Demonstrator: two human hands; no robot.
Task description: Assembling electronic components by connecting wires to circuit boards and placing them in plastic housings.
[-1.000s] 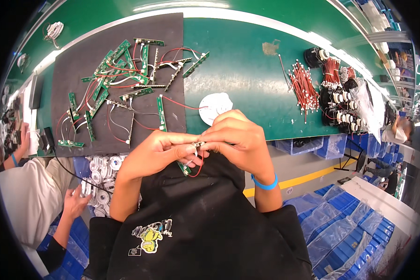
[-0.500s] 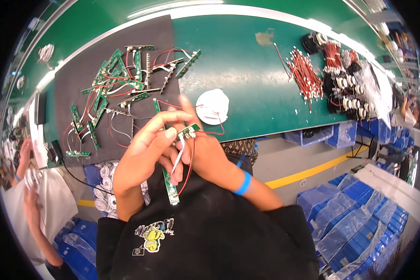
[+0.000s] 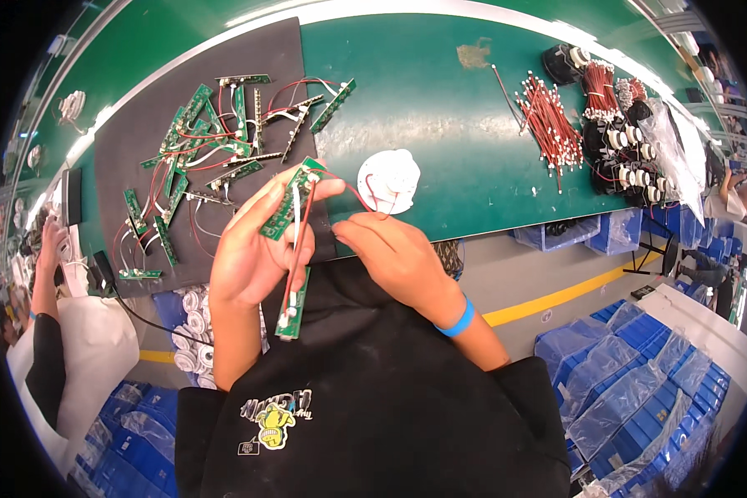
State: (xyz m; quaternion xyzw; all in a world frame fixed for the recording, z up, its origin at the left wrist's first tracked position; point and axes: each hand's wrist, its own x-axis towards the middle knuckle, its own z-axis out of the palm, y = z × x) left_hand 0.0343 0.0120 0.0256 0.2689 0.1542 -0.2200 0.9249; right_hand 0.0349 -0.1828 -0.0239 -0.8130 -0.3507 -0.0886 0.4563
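Observation:
My left hand [image 3: 249, 253] is closed on a green circuit board [image 3: 289, 207], tilted upward, its component side partly facing me. A white cable and a red wire link it to a second narrow board [image 3: 292, 311], which hangs below my fingers. From the upper end of the held board, a thin red lead runs toward a white round disc part [image 3: 388, 181] lying at the table's near edge. My right hand [image 3: 407, 261] is beside that disc, with its fingers drawn together near the lead. Whatever is between those fingertips is too small to make out.
Several wired circuit boards [image 3: 183, 137] lie on a dark mat [image 3: 282, 58] at the left. Red wire bundles [image 3: 549, 124] and black-and-white round parts [image 3: 631, 158] sit at the table's right. Blue bins [image 3: 631, 373] stand lower right; a co-worker's arm [image 3: 48, 266] shows far left.
My hands have moved apart; the right went rightward, away from the boards. My left hand has turned and raised the held board. The white disc has shifted slightly right in view.

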